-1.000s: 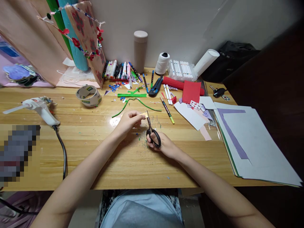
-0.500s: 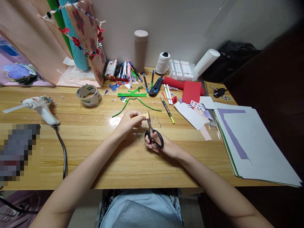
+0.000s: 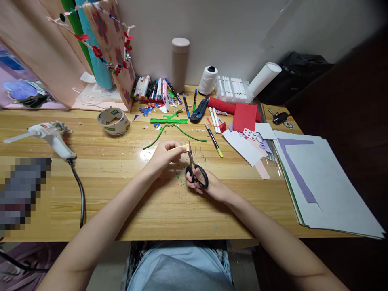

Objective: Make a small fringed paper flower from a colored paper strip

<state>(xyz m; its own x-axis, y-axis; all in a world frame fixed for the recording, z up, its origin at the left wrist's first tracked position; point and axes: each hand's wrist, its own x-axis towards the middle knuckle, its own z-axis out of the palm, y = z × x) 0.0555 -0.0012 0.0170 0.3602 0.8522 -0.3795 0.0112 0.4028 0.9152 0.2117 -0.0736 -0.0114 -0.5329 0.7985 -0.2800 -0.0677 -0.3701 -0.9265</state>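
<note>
My left hand (image 3: 167, 154) pinches a narrow strip of pale yellow paper (image 3: 183, 148), most of it hidden by the fingers. My right hand (image 3: 201, 181) grips black-handled scissors (image 3: 190, 156) by the finger loops, blades pointing away from me. The blades stand at the strip's right end, close beside the left fingertips. Small dark clippings (image 3: 182, 178) lie scattered on the wood below. Beyond the hands a bent green stem (image 3: 157, 138) rests on the table, with green paper strips (image 3: 168, 121) behind it.
On the left are a tape roll (image 3: 113, 122) and a glue gun (image 3: 53, 139) with its cord. Markers (image 3: 214, 139), a utility knife (image 3: 199, 110) and red paper (image 3: 245, 117) lie farther back. A stack of paper sheets (image 3: 336, 173) covers the right side.
The handle loops of the scissors have drawn slightly closer together in my right hand. My left hand and the strip look unmoved.
</note>
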